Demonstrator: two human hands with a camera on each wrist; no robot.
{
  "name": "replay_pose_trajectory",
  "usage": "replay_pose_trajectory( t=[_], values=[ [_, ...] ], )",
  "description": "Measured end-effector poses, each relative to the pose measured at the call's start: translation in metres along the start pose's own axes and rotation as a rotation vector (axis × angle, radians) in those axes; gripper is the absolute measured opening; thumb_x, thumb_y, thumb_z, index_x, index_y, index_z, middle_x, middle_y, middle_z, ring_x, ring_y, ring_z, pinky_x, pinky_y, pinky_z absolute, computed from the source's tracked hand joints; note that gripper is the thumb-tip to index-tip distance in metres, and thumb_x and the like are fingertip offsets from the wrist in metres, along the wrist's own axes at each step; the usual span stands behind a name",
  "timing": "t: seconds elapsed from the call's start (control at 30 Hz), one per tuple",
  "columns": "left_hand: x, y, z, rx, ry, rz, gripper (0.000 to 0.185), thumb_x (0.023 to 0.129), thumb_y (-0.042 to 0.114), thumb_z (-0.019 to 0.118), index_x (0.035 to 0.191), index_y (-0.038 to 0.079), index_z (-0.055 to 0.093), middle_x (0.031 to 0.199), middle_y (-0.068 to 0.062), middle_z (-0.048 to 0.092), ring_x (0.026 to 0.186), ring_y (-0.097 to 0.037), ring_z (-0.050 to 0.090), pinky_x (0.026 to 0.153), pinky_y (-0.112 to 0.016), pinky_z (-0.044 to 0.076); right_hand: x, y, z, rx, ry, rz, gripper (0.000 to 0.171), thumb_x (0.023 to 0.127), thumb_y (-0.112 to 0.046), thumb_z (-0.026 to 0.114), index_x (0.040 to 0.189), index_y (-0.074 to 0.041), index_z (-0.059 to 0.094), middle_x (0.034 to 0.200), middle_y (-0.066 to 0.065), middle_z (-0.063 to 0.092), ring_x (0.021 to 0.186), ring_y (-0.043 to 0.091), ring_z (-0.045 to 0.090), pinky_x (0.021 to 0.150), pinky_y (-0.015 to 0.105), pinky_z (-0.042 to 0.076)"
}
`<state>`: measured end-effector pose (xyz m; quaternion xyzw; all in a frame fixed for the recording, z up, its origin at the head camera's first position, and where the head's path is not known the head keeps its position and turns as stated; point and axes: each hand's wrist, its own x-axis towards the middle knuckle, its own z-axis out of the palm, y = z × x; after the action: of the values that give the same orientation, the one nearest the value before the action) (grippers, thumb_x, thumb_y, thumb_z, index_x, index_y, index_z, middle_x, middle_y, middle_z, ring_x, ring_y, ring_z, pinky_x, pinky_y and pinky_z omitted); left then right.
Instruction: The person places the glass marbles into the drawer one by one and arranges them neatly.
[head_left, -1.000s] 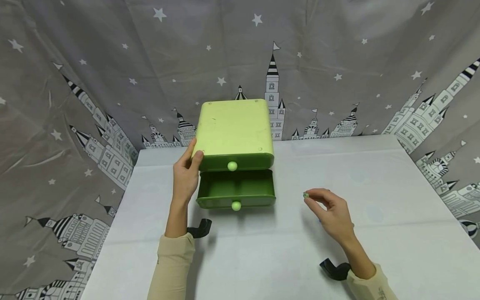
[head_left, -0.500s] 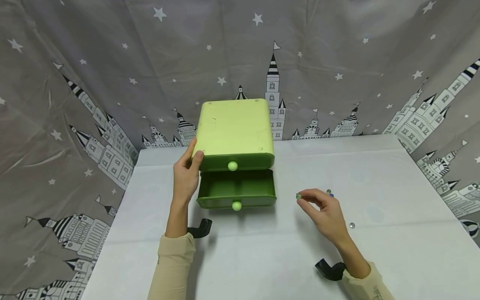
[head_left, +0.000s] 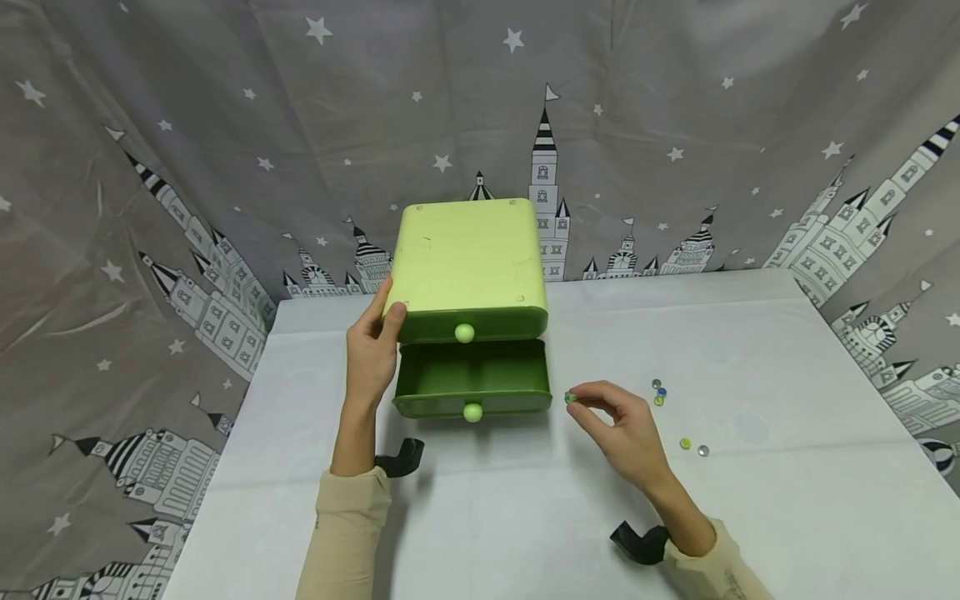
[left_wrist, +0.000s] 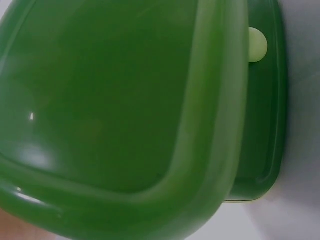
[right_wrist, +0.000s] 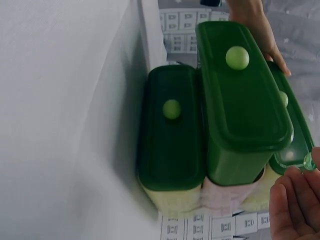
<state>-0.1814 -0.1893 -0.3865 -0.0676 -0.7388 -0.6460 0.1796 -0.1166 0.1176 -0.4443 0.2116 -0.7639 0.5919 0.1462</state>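
Green plastic fills most of what I see: the drawer cabinet [head_left: 470, 267] stands at about 12 o'clock on the white table [head_left: 750, 517], its pale lid facing me, its middle drawer [head_left: 472, 381] pulled out and showing a dark hollow with a pale knob [head_left: 472, 412] at the front. My left hand [head_left: 372, 350] grips the cabinet's left front corner, thumb curled over the top edge; the left wrist view is all green wall and tells me nothing more. My right hand [head_left: 622, 429] pinches a small green marble [head_left: 570, 398] between thumb and forefinger, the other fingers loosely curled, and the marble hangs just beside the drawer's right front corner, at about 3 o'clock from the knob, with no clutter between it and the drawer. Well off at 3 o'clock lie loose marbles [head_left: 658, 392] in a little cluster, and two more beads [head_left: 693, 447] nearer me. Compared with a second ago, the right hand has carried the marble leftward toward the drawer, uncovering those loose marbles that it hid before; the left hand and cabinet have not shifted.
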Motion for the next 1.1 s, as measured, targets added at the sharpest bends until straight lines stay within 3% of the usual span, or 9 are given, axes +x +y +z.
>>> replay_pose_trajectory(
  t=[0.2, 0.33, 0.47, 0.7, 0.8, 1.1],
  values=[
    [0.000, -0.001, 0.001, 0.007, -0.005, 0.011, 0.049, 0.103, 0.009, 0.052, 0.149, -0.002, 0.038, 0.153, -0.013, 0.038, 0.139, -0.021, 0.039, 0.110, -0.034, 0.037, 0.005, 0.002, 0.007, 0.035, -0.009, -0.028, 0.021, 0.085, 0.013, 0.069, 0.102, 0.001, 0.071, 0.098, 0.009, 0.070, 0.092, 0.020, 0.065, 0.086, 0.022, 0.052],
    [0.000, -0.001, 0.001, 0.006, -0.007, 0.000, 0.049, 0.103, 0.011, 0.053, 0.149, -0.001, 0.038, 0.153, -0.011, 0.038, 0.139, -0.020, 0.038, 0.110, -0.035, 0.036, 0.012, -0.003, 0.015, 0.057, -0.006, -0.033, 0.020, 0.084, 0.016, 0.068, 0.101, 0.006, 0.070, 0.098, 0.015, 0.069, 0.092, 0.021, 0.065, 0.086, 0.021, 0.052],
    [0.000, -0.001, 0.000, 0.016, 0.004, -0.017, 0.050, 0.103, 0.013, 0.053, 0.149, 0.000, 0.038, 0.153, -0.010, 0.040, 0.139, -0.021, 0.040, 0.109, -0.034, 0.037, 0.022, -0.023, 0.023, 0.063, 0.013, -0.060, 0.018, 0.082, 0.020, 0.066, 0.098, 0.013, 0.067, 0.093, 0.021, 0.068, 0.088, 0.024, 0.065, 0.084, 0.021, 0.052],
    [0.001, -0.001, 0.001, 0.003, -0.003, -0.006, 0.049, 0.103, 0.011, 0.052, 0.149, 0.001, 0.038, 0.153, -0.011, 0.040, 0.138, -0.022, 0.040, 0.109, -0.034, 0.038, 0.033, -0.045, 0.034, 0.051, 0.035, -0.047, 0.016, 0.081, 0.020, 0.066, 0.096, 0.015, 0.066, 0.092, 0.022, 0.067, 0.087, 0.026, 0.066, 0.083, 0.022, 0.054],
    [0.001, -0.001, 0.001, -0.007, -0.013, 0.001, 0.049, 0.103, 0.010, 0.052, 0.149, 0.000, 0.038, 0.154, -0.011, 0.039, 0.140, -0.021, 0.037, 0.110, -0.034, 0.036, 0.035, -0.044, 0.037, 0.052, 0.038, -0.034, 0.016, 0.082, 0.019, 0.066, 0.097, 0.014, 0.067, 0.092, 0.022, 0.067, 0.086, 0.026, 0.066, 0.083, 0.022, 0.053],
    [0.000, -0.001, 0.001, -0.008, -0.004, -0.001, 0.049, 0.103, 0.009, 0.052, 0.149, 0.000, 0.038, 0.153, -0.011, 0.040, 0.139, -0.020, 0.040, 0.110, -0.033, 0.037, 0.036, -0.008, 0.047, 0.057, 0.032, 0.009, 0.018, 0.085, 0.011, 0.070, 0.102, 0.005, 0.070, 0.096, 0.013, 0.070, 0.087, 0.024, 0.066, 0.083, 0.025, 0.054]
  ],
)
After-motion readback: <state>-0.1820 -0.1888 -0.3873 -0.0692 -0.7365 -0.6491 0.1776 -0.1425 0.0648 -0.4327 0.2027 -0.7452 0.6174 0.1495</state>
